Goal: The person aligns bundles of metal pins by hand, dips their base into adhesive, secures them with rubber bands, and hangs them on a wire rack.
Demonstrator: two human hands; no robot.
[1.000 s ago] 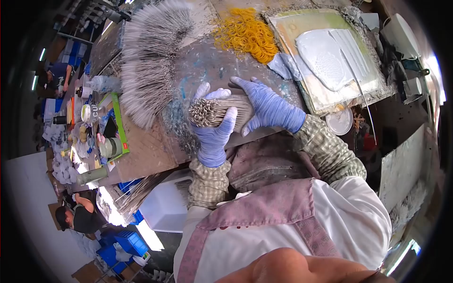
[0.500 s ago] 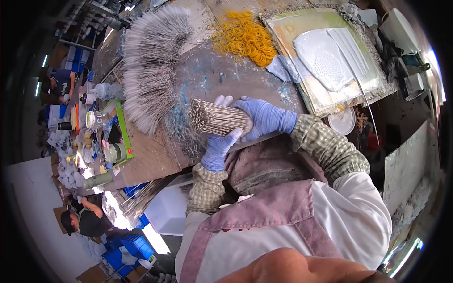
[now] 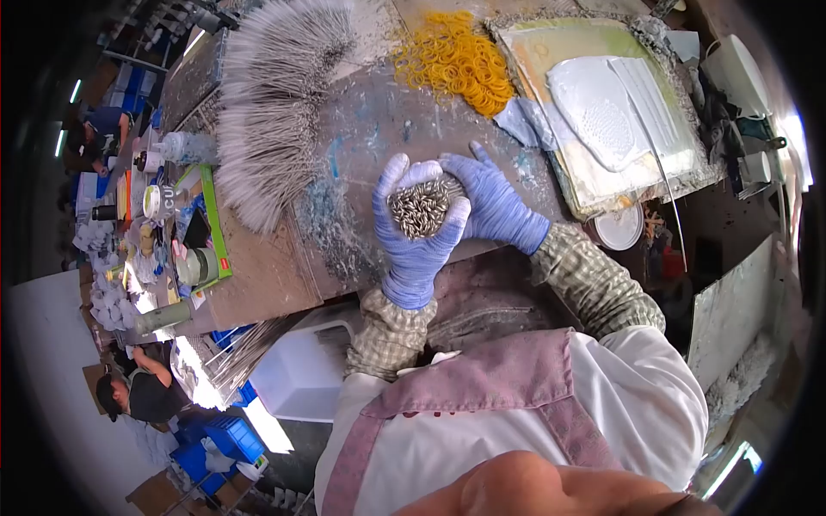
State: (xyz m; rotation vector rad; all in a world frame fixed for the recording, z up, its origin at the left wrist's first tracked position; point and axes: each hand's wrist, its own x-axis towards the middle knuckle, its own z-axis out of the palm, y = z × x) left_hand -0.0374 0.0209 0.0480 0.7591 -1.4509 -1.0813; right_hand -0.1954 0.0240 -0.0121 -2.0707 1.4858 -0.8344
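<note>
A bundle of thin metal wire rods (image 3: 422,209) is held over the front part of the worktable, its end turned up toward me so the packed tips show. My left hand (image 3: 416,249), in a blue glove with whitish fingertips, is wrapped around the bundle from the near left side. Against the bundle's right side rests my right hand (image 3: 497,202), also gloved; its thumb lies by the bundle and some fingers point away over the table. The rods' lower length is hidden by both hands.
A large heap of white-bristled wire brushes (image 3: 280,112) lies on the worktable (image 3: 361,138). Yellow rubber bands (image 3: 456,64) are piled at the back. At right, a board (image 3: 533,60) carries white paste (image 3: 594,112) and a thin rod. A white bin (image 3: 301,378) stands below left; two people work farther left.
The bundle has turned from lying sideways to end-up, facing me. My left hand has moved up and around it, while my right hand has shifted slightly and some fingers have lifted.
</note>
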